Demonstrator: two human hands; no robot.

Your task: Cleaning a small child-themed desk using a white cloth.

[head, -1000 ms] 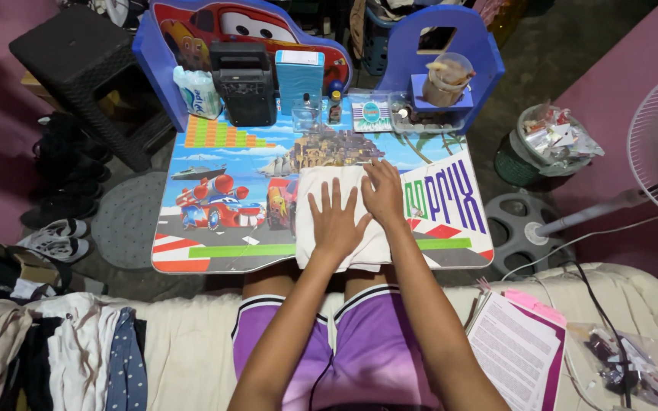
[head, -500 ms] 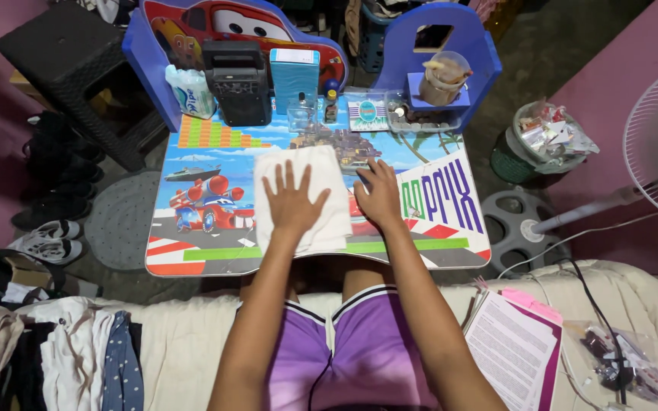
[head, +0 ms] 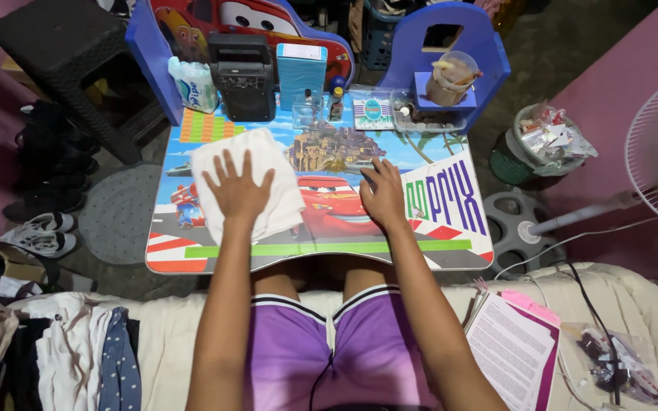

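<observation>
A: Starting at your left: what is your left hand (head: pixel 237 192) doing?

B: You are pressing it flat, fingers spread, on the folded white cloth (head: pixel 247 183). Nothing is clenched; the palm is just pinning the cloth to the cartoon-printed kids' table (head: pixel 321 247).

A: And where is that cloth sitting now?

B: On the left part of the tabletop, just below the black speaker (head: pixel 243 76) and the wet-wipes pack (head: pixel 193 85). A second ago it was lying at the middle of the table under both your hands; half a second ago it was already left of centre. So you are sliding it leftward across the surface, and the red car picture in the middle is now uncovered.

A: What does that tell you?

B: It looks to me like a sweep across the top that has nearly reached the left edge.

A: And my right hand (head: pixel 384 194)?

B: It is resting open on the bare tabletop, right of centre, holding nothing, well apart from the cloth. It has come off the cloth and seems to be only steadying the table.
</observation>
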